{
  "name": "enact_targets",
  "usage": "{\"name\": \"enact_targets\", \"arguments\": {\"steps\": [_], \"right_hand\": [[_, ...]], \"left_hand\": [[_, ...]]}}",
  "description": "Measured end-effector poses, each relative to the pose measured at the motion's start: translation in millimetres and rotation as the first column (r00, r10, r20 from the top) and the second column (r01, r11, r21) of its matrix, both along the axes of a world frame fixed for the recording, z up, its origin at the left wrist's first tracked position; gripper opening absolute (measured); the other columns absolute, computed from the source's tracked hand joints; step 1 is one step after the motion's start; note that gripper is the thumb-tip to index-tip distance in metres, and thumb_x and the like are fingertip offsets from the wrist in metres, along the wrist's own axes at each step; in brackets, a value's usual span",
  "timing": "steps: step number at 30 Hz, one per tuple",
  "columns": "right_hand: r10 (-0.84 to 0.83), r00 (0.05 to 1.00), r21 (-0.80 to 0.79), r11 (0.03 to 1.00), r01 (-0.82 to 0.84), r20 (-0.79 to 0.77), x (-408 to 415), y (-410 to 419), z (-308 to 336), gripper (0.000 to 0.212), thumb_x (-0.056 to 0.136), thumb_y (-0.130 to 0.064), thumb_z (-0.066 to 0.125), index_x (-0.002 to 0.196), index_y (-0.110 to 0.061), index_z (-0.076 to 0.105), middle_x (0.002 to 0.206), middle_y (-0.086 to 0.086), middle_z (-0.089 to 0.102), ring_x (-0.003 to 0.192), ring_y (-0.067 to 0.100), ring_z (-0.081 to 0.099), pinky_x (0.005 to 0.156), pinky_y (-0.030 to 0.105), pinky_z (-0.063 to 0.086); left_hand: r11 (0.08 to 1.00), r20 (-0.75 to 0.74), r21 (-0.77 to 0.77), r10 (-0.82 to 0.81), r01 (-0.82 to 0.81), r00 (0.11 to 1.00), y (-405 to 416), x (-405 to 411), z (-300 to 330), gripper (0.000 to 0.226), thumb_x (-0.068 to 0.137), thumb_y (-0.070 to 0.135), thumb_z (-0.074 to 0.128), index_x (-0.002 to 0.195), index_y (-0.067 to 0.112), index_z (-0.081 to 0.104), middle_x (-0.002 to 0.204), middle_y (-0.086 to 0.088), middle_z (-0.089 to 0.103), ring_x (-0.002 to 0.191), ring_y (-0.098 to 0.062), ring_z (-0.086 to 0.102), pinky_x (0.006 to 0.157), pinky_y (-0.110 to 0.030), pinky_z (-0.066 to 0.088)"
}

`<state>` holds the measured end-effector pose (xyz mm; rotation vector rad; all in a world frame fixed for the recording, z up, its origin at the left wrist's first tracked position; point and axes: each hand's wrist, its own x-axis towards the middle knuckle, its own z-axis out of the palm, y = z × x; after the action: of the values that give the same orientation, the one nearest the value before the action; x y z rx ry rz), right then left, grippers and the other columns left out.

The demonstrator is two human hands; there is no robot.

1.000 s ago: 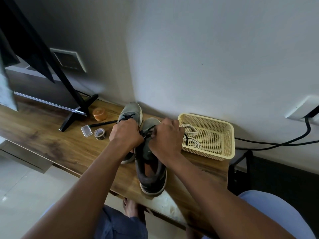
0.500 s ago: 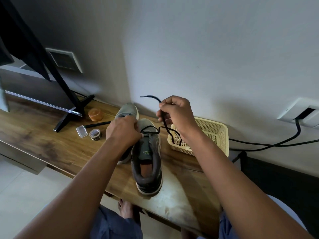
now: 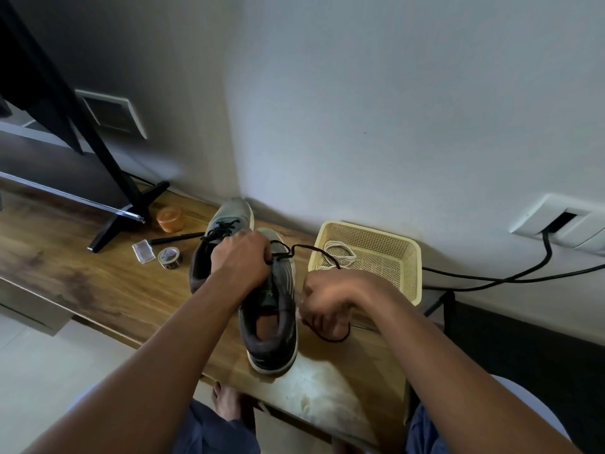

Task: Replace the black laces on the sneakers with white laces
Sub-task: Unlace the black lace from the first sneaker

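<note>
Black lace [image 3: 296,249] | R hand [image 3: 324,303] pulled it down beside sneaker [image 3: 271,322]

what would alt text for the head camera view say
A person's left hand holds down the near grey sneaker on a wooden table while the right hand pulls its black lace out sideways. White laces lie in a yellow basket to the right.

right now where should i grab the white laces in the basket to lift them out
Pinch the white laces at the bunched loops in the cream basket's near-left corner, coming straight down from above: the walls block a sideways reach, and the coil lies flat.
</note>
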<state>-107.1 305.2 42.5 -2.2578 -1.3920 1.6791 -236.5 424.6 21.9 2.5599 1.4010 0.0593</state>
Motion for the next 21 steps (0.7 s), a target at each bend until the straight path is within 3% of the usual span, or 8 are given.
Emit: {"name": "enact_targets", "arguments": {"steps": [3,5,8,10,14,18,21], "right_hand": [[-0.066,0.998,0.111,0.992,0.067,-0.01,1,1,-2,0.035,0.105,-0.037,0.057,0.085,-0.008,0.058,0.083,0.019,0.073,0.066,0.03,0.074,0.065,0.042,0.064],[-0.124,0.992,0.178,0.976,0.125,-0.018,-7,3,-4,0.038,0.101,-0.045,0.061,0.097,-0.007,0.059,0.092,0.025,0.073,0.075,0.037,0.077,0.071,0.051,0.065],[-0.055,0.976,0.308,0.951,-0.012,0.209,-23,5,-14,0.045,0.096,-0.052,0.063,0.112,-0.01,0.066,0.099,0.017,0.074,0.083,0.036,0.076,0.075,0.046,0.064],[-0.08,0.949,0.343,0.939,-0.031,0.304,-34,5,-26,0.045,0.093,-0.054,0.061,0.104,-0.011,0.071,0.097,0.012,0.074,0.082,0.033,0.074,0.071,0.041,0.062],[-0.232,0.913,0.427,0.901,0.073,0.335,-45,4,-43,0.031,0.092,-0.04,0.057,0.094,-0.01,0.067,0.1,0.013,0.071,0.094,0.036,0.069,0.067,0.033,0.047],[-0.257,0.904,0.496,0.866,0.059,0.341,-50,5,-51,0.006,0.087,-0.019,0.055,0.084,-0.015,0.058,0.075,0.003,0.056,0.086,0.035,0.067,0.063,0.033,0.042],[-0.234,0.892,0.495,0.869,0.013,0.387,-51,5,-53,0.016,0.089,-0.014,0.055,0.099,-0.009,0.066,0.095,0.012,0.069,0.094,0.037,0.068,0.065,0.035,0.045]], "left_hand": [[1.0,-0.043,0.013,-0.021,0.021,0.999,-1,3,-3,0.016,0.093,0.026,0.067,0.105,0.031,0.075,0.121,-0.005,0.061,0.106,-0.033,0.067,0.083,-0.04,0.055],[0.999,-0.097,0.01,-0.036,0.037,0.995,0,4,-6,0.02,0.094,0.024,0.064,0.111,0.025,0.074,0.123,-0.008,0.059,0.107,-0.035,0.067,0.087,-0.044,0.058],[0.999,-0.13,0.022,-0.045,0.048,0.99,1,6,-8,0.021,0.095,0.023,0.061,0.112,0.02,0.073,0.119,-0.01,0.06,0.103,-0.035,0.068,0.085,-0.045,0.059],[0.998,-0.117,0.014,-0.054,0.056,0.992,0,6,-9,0.018,0.094,0.021,0.06,0.105,0.02,0.074,0.116,-0.008,0.062,0.1,-0.034,0.068,0.083,-0.045,0.06],[0.995,-0.065,-0.031,-0.1,0.098,0.993,0,8,-12,0.01,0.091,0.018,0.062,0.092,0.018,0.072,0.112,-0.007,0.064,0.098,-0.034,0.068,0.086,-0.046,0.059],[0.997,-0.007,-0.035,-0.065,0.065,0.998,4,9,-14,0.009,0.092,0.019,0.066,0.085,0.023,0.063,0.11,-0.005,0.062,0.1,-0.034,0.064,0.076,-0.036,0.048],[1.0,-0.012,-0.017,0.01,-0.011,1.0,11,7,-14,0.006,0.093,0.019,0.063,0.099,0.019,0.066,0.113,-0.01,0.061,0.102,-0.036,0.063,0.075,-0.037,0.044]]}}
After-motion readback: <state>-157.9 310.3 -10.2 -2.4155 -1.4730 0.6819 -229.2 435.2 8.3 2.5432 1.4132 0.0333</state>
